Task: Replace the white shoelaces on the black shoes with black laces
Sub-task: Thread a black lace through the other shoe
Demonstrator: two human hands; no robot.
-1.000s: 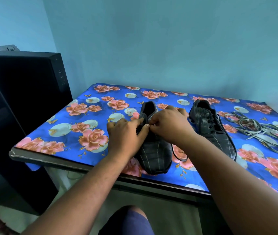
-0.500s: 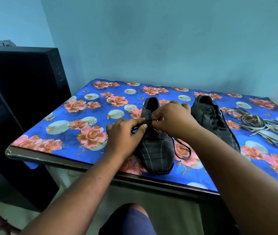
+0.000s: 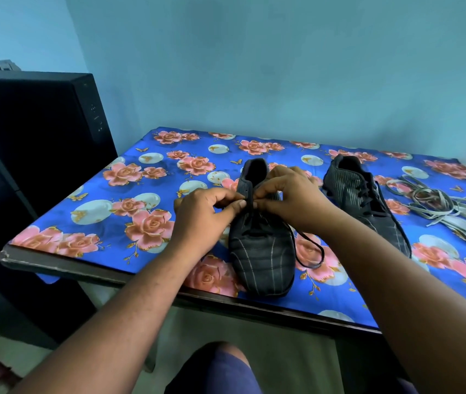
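Note:
Two black shoes stand on the floral table. The near shoe (image 3: 261, 251) points its toe at me near the front edge. My left hand (image 3: 203, 217) and my right hand (image 3: 288, 200) meet over its lacing, each pinching the black lace (image 3: 311, 253) between thumb and fingers. A loop of that lace trails onto the cloth to the shoe's right. The second shoe (image 3: 362, 200) stands to the right with black laces threaded in it. A heap of white laces (image 3: 447, 209) lies at the far right.
The table (image 3: 55, 265) wears a blue cloth with pink roses. A tall black cabinet (image 3: 35, 155) stands close on the left. A blue wall runs behind the table. My knee (image 3: 220, 365) shows below the front edge.
Both hands have stayed at the near shoe's lacing, shifting slightly up the tongue. The lace loop on the right has spread a little wider on the cloth.

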